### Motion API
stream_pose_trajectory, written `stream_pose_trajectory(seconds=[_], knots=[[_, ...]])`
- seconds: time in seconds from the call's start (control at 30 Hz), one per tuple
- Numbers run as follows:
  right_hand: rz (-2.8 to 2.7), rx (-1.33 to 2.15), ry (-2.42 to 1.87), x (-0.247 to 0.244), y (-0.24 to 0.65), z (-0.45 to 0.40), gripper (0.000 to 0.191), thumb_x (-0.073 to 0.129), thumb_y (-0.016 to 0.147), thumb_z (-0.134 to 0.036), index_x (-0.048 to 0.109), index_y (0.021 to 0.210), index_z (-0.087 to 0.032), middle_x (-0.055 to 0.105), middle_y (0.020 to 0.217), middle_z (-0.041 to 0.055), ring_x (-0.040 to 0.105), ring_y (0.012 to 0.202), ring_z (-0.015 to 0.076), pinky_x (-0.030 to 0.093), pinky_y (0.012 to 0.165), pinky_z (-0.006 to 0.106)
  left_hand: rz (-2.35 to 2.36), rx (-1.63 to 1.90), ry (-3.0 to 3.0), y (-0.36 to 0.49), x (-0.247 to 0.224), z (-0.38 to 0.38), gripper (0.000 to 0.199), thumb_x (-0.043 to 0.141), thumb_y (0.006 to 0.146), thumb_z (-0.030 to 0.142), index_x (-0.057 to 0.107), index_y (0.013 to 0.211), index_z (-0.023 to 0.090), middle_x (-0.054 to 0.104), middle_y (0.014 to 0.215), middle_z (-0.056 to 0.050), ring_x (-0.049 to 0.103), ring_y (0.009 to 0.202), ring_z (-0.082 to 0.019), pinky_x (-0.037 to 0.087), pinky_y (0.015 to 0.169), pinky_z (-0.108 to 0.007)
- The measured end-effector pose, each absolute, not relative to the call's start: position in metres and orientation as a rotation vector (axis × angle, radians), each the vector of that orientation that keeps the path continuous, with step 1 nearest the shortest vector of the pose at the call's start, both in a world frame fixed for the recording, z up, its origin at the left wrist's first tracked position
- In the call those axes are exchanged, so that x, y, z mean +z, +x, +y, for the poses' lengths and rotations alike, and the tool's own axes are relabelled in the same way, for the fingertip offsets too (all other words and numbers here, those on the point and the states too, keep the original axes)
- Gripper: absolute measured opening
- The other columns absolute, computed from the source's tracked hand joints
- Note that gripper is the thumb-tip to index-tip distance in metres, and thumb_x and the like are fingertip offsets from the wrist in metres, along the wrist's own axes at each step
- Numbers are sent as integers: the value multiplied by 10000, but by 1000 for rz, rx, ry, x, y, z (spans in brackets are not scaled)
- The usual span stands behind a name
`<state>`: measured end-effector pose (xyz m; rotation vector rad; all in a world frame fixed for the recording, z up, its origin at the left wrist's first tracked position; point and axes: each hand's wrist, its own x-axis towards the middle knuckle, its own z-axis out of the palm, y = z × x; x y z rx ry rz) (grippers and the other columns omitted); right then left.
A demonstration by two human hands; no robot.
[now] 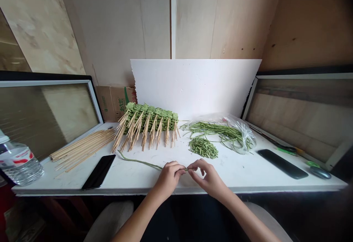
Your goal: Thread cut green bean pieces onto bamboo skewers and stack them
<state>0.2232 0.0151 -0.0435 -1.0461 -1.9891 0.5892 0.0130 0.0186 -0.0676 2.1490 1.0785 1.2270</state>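
Note:
One long green bean stretches from the left over the white table into my left hand, whose fingers are closed around it. My right hand pinches the bean's end between thumb and forefinger, right beside the left fingertips. Beyond the right hand lies a small heap of short cut bean pieces. Behind that heap, whole long beans spill from a clear plastic bag. Stacked skewers of bean pieces stand at the back left, their bare stick ends pointing forward.
Loose bamboo skewers lie at the left, near a black phone and a water bottle. A dark, flat, elongated object and a computer mouse are on the right. A white board stands behind, with framed panes at both sides.

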Motion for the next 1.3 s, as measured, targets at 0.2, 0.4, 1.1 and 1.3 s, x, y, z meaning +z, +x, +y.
stream_pose_trajectory(seconds=[0.2, 0.4, 1.1, 1.3], knots=[[-1914, 637, -1081, -46, 219, 13, 292, 679, 923, -506, 752, 862, -230, 698, 834, 68, 616, 826, 240, 478, 690, 334, 1085, 1215, 2307, 17, -66, 16, 210, 597, 996, 197, 798, 941, 225, 733, 877, -70, 635, 887, -232, 459, 867, -366], [-1728, 961, -946, -55, 210, 12, 396, 688, 878, -592, 703, 762, -213, 683, 751, 42, 608, 737, 213, 486, 696, 331, 945, 1275, 2108, 19, -62, 14, 276, 579, 919, 66, 764, 765, 200, 705, 767, -46, 610, 800, -197, 467, 787, -317], [-1818, -44, -1618, -80, 283, 65, 420, 548, 987, -504, 813, 797, -241, 772, 924, 130, 597, 978, 361, 475, 806, 453, 1050, 1235, 2074, 10, -80, 27, 286, 516, 1043, 279, 731, 1221, 219, 614, 1061, -87, 647, 980, -205, 536, 917, -354], [-1860, 314, -1326, -56, 265, 49, 471, 510, 1004, -593, 804, 960, -228, 774, 962, 105, 631, 947, 305, 483, 856, 432, 1072, 1358, 1995, 13, -85, 30, 256, 711, 912, 174, 718, 1166, 202, 714, 960, -60, 686, 912, -204, 562, 884, -356]])
